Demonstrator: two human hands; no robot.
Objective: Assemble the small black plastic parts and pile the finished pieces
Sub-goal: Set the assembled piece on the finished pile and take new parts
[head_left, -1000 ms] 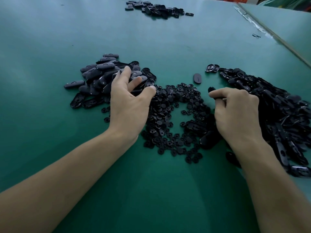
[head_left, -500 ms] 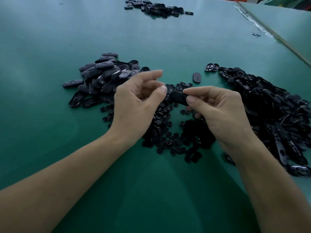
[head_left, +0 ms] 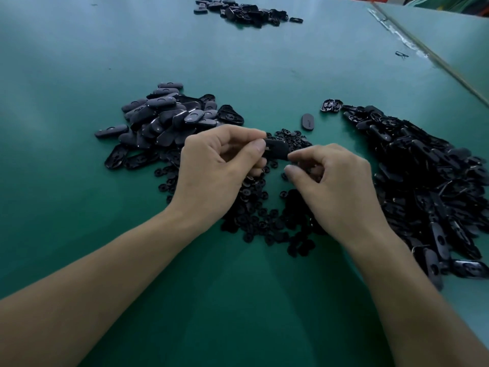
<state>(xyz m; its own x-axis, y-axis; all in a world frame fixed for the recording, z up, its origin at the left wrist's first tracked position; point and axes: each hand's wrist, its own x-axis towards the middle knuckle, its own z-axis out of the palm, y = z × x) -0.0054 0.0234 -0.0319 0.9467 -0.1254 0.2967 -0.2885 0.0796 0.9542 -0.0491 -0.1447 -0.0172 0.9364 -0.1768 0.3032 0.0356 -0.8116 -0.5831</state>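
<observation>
Flat black oblong plastic part [head_left: 276,149] is held above the desk, between the two hands and over the far edge of the middle heap. Left hand [head_left: 217,176]: thumb and forefinger pinch the part's left end, other fingers [head_left: 238,136] curled. Right hand [head_left: 333,186]: fingers [head_left: 299,154] curled in, forefinger tip at the part's right end, thumb just below it and apart; cannot tell whether this hand grips the part or holds anything inside the curl. Heap of small round black plastic pieces [head_left: 264,215] lies under and between both wrists, partly hidden by them. Pile of smooth black oblong covers [head_left: 164,117] sits left of the left hand; large pile of open-sided black oblong shells [head_left: 423,181] sits right of the right hand. One lone black oblong piece [head_left: 307,122] lies beyond the held part. Another dark pile [head_left: 246,11] lies at the far edge of the green desk [head_left: 79,75].
</observation>
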